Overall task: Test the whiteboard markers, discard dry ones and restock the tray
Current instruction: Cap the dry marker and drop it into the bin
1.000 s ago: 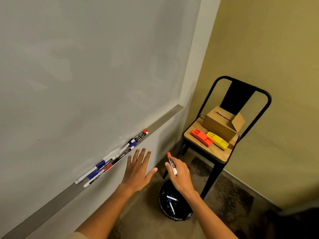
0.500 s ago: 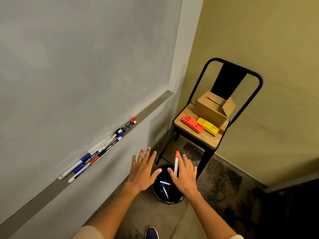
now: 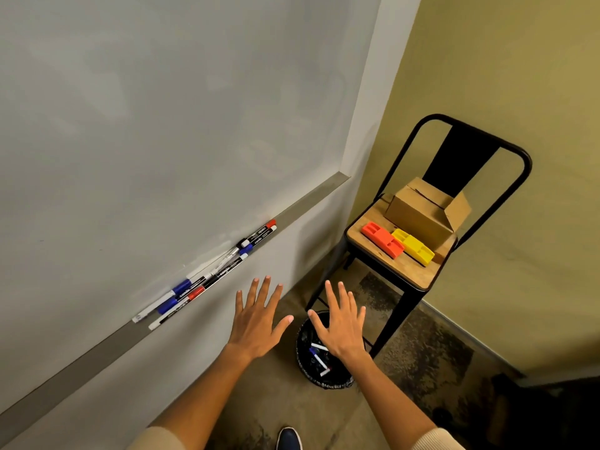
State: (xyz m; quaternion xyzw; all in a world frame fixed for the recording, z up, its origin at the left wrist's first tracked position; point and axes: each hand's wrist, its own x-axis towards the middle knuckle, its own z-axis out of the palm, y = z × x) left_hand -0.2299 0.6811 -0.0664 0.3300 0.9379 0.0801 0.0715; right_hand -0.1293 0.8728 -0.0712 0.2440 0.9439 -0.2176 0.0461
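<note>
At the bottom edge of the frame, the toe of a dark shoe point(image 3: 289, 438) stands on the concrete floor. Just above it, both hands hang spread and empty: the left hand point(image 3: 256, 319) at lower centre, fingers fanned, and the right hand point(image 3: 341, 323) beside it, directly over the black wastebasket point(image 3: 324, 380). Half a second ago the right hand pinched a red-capped marker over that basket; the marker is now gone from the fingers, evidently dropped in as a dry one. Discarded markers point(image 3: 319, 358) lie among the dark contents below the wrist, though which is the newest cannot be told.

Left of centre, the remaining markers point(image 3: 207, 277), blue-, red- and black-capped, lie in a loose row on the grey tray point(image 3: 81, 350) under the whiteboard point(image 3: 162, 108).

At right, farther back, a black metal chair point(image 3: 415, 280) with a wooden seat carries an orange block point(image 3: 383, 243), a yellow block point(image 3: 413, 251) and an open cardboard box point(image 3: 422, 212), whose contents are hidden.

With one discard done, testing probably turns next to the markers in the tray.
</note>
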